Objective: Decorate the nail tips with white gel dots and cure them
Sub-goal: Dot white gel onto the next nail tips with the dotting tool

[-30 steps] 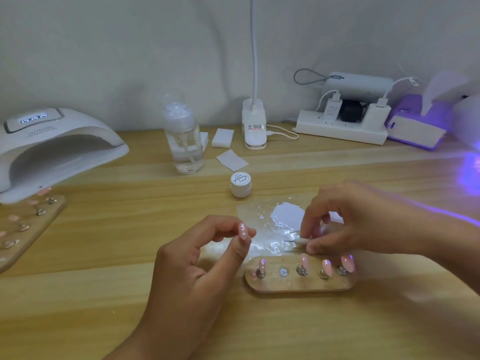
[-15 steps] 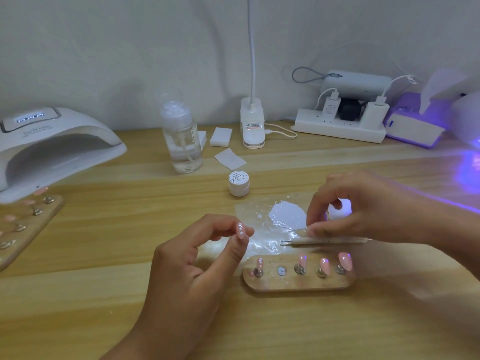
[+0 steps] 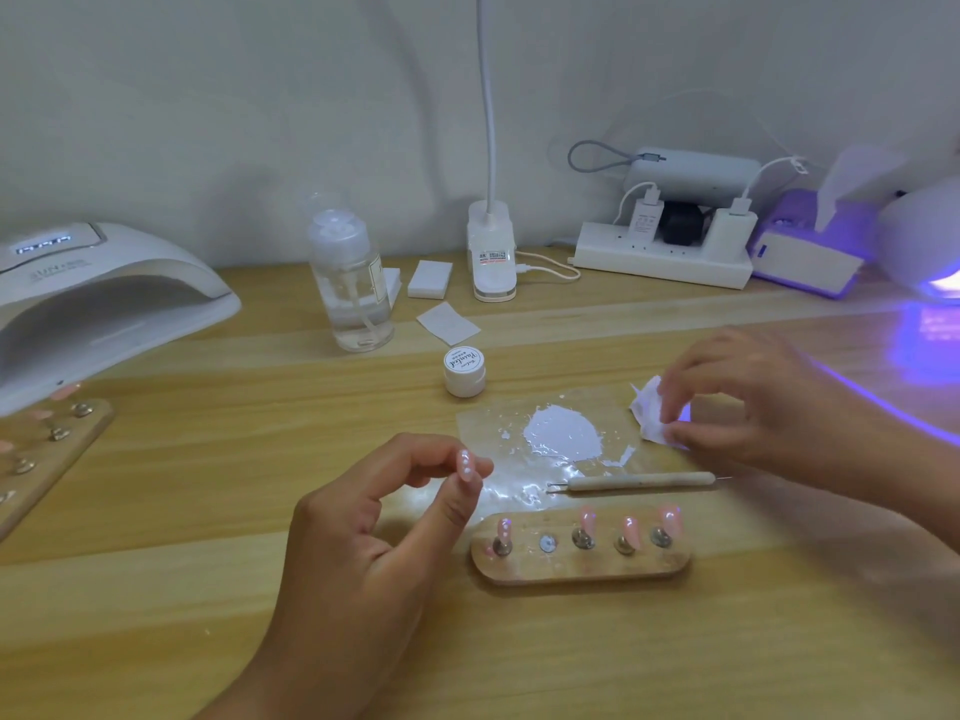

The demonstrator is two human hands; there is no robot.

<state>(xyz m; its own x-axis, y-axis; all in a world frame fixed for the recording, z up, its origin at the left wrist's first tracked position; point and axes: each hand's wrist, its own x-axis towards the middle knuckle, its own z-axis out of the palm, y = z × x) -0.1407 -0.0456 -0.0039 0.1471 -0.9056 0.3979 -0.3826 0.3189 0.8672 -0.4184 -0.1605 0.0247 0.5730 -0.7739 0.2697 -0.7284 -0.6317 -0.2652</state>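
Wooden table carries a lidded jar, a bottle part full of clear liquid and a holder with four tips, while the left hand pinches a dotted tip just left of the holder and the right hand pinches a crumpled wipe beside the gel puddle.

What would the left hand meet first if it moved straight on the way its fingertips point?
Probably the clear plastic sheet smeared with white gel, just beyond the left hand and the dotted pink nail tip it pinches. Its height above the sheet is unclear, so it might pass over.
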